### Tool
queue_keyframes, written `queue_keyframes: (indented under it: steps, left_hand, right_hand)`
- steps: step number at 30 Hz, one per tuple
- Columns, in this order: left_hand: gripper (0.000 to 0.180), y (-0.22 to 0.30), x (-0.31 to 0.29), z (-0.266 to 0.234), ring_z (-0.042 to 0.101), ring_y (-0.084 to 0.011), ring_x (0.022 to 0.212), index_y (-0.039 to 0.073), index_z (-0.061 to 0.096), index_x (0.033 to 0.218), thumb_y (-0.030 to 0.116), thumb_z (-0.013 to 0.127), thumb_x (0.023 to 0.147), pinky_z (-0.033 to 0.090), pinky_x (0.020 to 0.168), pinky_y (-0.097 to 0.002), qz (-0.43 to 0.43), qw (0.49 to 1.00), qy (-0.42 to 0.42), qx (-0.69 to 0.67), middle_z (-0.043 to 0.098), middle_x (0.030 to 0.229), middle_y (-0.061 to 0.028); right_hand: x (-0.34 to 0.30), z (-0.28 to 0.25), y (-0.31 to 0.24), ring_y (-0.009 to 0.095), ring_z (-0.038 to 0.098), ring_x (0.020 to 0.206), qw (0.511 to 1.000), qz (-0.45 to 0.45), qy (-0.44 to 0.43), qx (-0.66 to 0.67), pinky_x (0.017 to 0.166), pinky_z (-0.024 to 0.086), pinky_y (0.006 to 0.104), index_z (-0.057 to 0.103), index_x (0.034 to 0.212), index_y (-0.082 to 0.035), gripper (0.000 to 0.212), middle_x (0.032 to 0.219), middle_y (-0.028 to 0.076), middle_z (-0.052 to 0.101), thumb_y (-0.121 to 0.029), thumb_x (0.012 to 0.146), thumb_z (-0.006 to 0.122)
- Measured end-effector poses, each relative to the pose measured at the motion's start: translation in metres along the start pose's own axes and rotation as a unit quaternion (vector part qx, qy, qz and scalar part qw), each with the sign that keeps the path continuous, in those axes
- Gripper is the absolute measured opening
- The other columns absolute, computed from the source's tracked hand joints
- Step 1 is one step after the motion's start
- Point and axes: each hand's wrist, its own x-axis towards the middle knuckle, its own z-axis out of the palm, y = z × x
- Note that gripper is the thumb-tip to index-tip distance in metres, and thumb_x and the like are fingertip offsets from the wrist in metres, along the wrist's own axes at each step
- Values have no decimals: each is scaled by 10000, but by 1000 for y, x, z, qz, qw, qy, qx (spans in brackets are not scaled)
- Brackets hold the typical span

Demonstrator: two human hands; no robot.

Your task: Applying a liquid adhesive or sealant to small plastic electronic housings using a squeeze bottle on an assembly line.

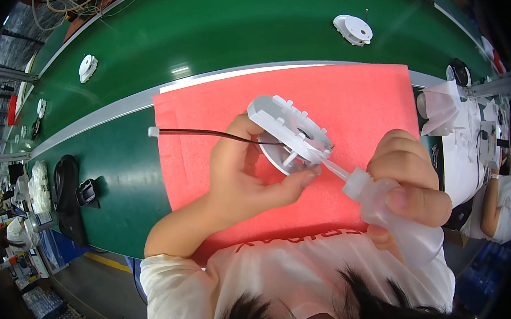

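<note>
My left hand (241,172) is closed around a white round plastic housing (292,130), held tilted over the pink foam mat (358,99). From the housing a dark two-wire cable (206,132) runs out to the left, ending in a small white connector (154,131). In my right hand (408,178) is a translucent squeeze bottle (405,226), gripped with the thumb and curled fingers. Its thin tapered nozzle (333,167) points up and left, with the tip at the housing's lower right edge. Whether any liquid comes out is too small to tell.
Beyond the mat, a green conveyor belt (229,31) carries similar white housings (353,30), (88,68). A metal rail (99,120) runs between belt and bench. Black items (68,187) lie on the left. At the right, a co-worker's arm (491,205) shows beside white material (463,157).
</note>
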Motion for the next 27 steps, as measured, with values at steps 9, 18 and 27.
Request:
queue_keyframes:
  steps: [9, 18, 27]
  left_hand:
    - [506, 1, 1, -3, 562, -205, 991, -14, 366, 1109, -58, 662, 701, 480, 842, -366, -3, 997, 17, -80, 515, 1048, -124]
    - [470, 0, 0, -7, 566, -200, 960, -11, 387, 1117, 249, 627, 807, 480, 808, -343, -118, 977, 17, -177, 531, 1052, -125]
    - [490, -2, 6, -10, 579, -301, 939, 60, 412, 1043, 513, 395, 858, 513, 742, -458, -280, 899, 31, -335, 547, 1058, -199]
  right_hand:
    - [-4, 5, -1, 214, 427, 542, 1000, 11, 21, 5, 494, 340, 342, 356, 1055, -138, 435, 767, 129, 500, -328, 778, 632]
    - [-7, 2, 8, 202, 435, 545, 999, -29, 8, 31, 475, 333, 321, 352, 1052, -153, 518, 777, 120, 507, -452, 748, 647]
    - [-9, 4, 12, 208, 449, 549, 998, -48, 26, 33, 465, 338, 314, 355, 1034, -154, 499, 788, 114, 505, -448, 753, 643]
